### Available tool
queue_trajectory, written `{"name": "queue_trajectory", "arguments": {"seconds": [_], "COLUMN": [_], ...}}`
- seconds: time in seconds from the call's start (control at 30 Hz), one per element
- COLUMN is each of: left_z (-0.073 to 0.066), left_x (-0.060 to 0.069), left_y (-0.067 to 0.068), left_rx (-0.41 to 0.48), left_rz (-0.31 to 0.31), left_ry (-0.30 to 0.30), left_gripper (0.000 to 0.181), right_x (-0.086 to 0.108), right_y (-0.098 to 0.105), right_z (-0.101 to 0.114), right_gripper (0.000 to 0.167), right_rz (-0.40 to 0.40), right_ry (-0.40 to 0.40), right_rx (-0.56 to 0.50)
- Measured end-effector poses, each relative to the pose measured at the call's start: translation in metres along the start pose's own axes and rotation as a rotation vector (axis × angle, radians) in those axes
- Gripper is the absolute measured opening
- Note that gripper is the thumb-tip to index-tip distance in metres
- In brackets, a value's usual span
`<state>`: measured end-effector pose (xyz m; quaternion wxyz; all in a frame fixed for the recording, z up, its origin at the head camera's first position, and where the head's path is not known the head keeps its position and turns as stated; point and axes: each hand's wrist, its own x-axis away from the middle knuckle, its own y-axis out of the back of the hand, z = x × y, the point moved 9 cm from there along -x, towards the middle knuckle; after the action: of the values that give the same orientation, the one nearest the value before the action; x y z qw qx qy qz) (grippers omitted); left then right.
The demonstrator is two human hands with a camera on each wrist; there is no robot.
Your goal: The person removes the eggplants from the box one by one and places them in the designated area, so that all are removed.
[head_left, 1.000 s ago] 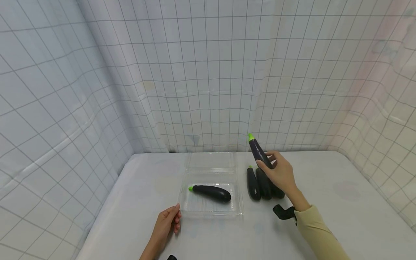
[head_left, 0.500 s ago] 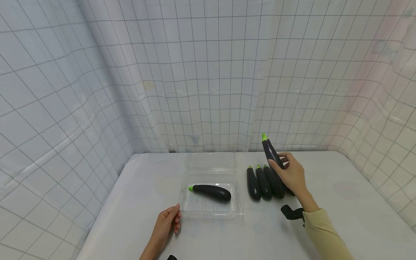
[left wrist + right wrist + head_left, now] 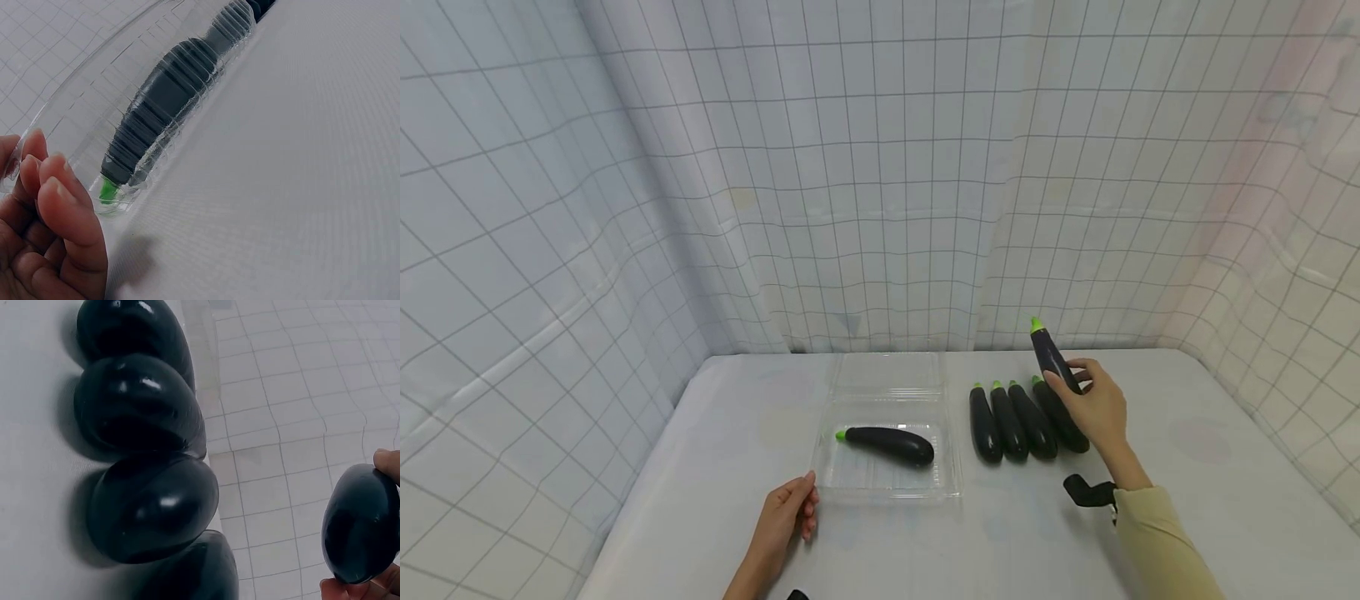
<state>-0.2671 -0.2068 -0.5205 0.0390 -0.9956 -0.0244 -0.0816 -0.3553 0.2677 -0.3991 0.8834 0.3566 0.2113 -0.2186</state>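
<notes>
My left hand (image 3: 784, 515) pinches the near left edge of a clear plastic clamshell box (image 3: 891, 492) that lies with its lid folded back. Inside the box lies one dark eggplant (image 3: 889, 446), its green stem pointing left; the left wrist view shows it through the ribbed plastic wall. My right hand (image 3: 1096, 410) holds another eggplant (image 3: 1051, 357) by its thick end between thumb and fingers, stem up and tilted left, above the table. Below and left of that hand, several eggplants (image 3: 1033, 423) lie side by side, stems pointing away.
A white-covered table (image 3: 880, 550) carries everything. Grid-patterned white curtains (image 3: 880, 183) rise behind it and along both sides. A black wrist device (image 3: 1090, 492) sits at my right wrist. The open lid (image 3: 887, 371) extends toward the table's back edge.
My right hand has moved to the right with its eggplant, passing above the row, so more of the lying eggplants show. The left hand and the box have stayed put.
</notes>
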Motion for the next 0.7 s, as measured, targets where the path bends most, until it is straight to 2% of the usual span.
{"name": "queue_trajectory", "arguments": {"seconds": [0.4,0.7], "left_z": [0.004,0.001], "left_x": [-0.002,-0.001], "left_y": [0.001,0.001], "left_rx": [0.002,-0.008], "left_rz": [-0.001,0.003], "left_ry": [0.012,-0.008], "left_gripper": [0.038,0.041], "right_x": [0.005,0.012], "right_y": [0.002,0.0], "right_z": [-0.042,-0.063], "right_gripper": [0.053,0.06], "right_rz": [0.045,0.092], "right_ry": [-0.221,-0.309], "right_rx": [0.012,0.059]}}
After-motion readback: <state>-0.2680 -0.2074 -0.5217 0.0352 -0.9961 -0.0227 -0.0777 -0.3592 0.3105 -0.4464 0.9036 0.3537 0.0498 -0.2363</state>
